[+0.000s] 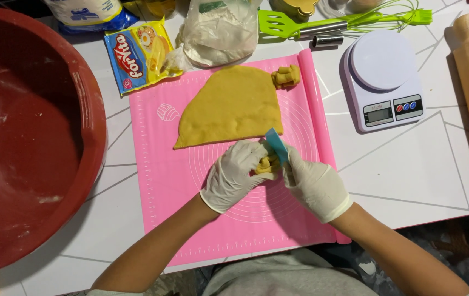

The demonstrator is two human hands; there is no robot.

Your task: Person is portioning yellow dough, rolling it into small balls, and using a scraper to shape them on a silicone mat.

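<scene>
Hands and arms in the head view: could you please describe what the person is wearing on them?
Both the left hand and the right hand wear thin, whitish disposable gloves that end in rolled cuffs at the wrists. The forearms above the gloves are bare, with no watch or bracelet visible. No sleeve covers them in this view.

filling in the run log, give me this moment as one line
left hand: holds dough scrap | right hand: holds blue scraper | dough sheet: flat on pink mat

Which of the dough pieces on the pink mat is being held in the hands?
The small rolled scrap, pinched between the gloved left hand and right hand. The big flat sheet and the lump at its corner lie untouched.
</scene>
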